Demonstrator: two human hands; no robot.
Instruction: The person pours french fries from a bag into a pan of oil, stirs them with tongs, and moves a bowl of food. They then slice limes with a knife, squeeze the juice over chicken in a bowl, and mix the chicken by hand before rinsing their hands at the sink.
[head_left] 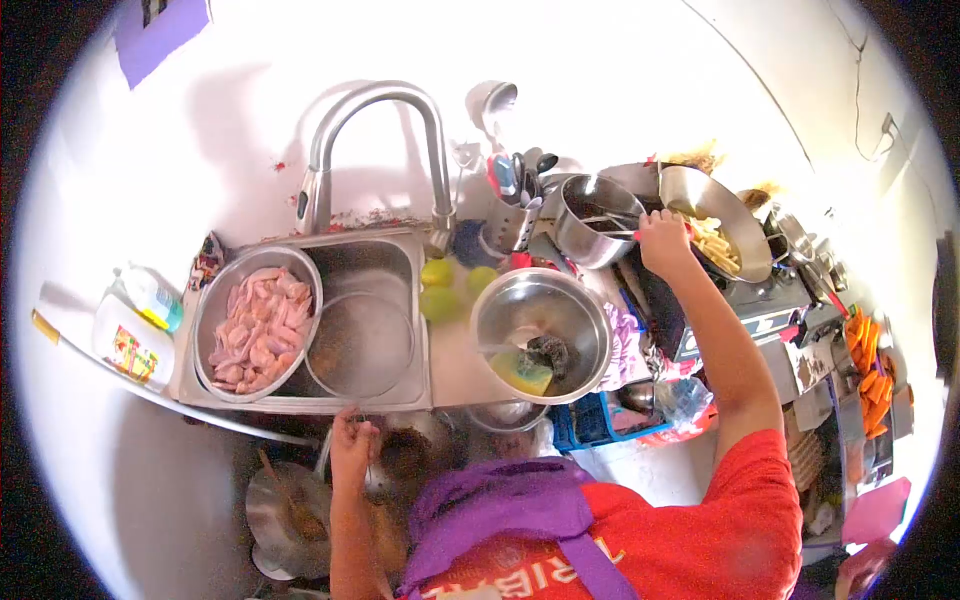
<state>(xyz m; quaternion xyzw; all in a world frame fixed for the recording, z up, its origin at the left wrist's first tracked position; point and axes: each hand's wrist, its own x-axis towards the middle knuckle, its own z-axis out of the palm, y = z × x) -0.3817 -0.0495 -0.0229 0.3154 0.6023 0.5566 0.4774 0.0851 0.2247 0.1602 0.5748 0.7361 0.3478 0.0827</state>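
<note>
My right hand (pixel 664 242) is closed around a red-handled utensil, whose metal part reaches left over a steel pot (pixel 597 252); its working end is hard to make out. Just right of that hand is a wide pan (pixel 752 232) with pale, fry-like strips (pixel 713 246) in it. Low at the sink's front edge, my left hand (pixel 353 442) has its fingers pinched together, and what they hold cannot be made out. Behind it, the steel sink (pixel 423 345) bears an oval basin (pixel 206 345) of raw chicken pieces (pixel 262 330).
A tall faucet (pixel 318 160) arches over the sink. Green fruits (pixel 438 303) and a steel bowl (pixel 590 372) containing a sponge (pixel 522 374) stand right of it. A utensil holder (pixel 512 228) is behind. Bottles (pixel 132 335) stand left, and pans (pixel 285 500) lie below the sink.
</note>
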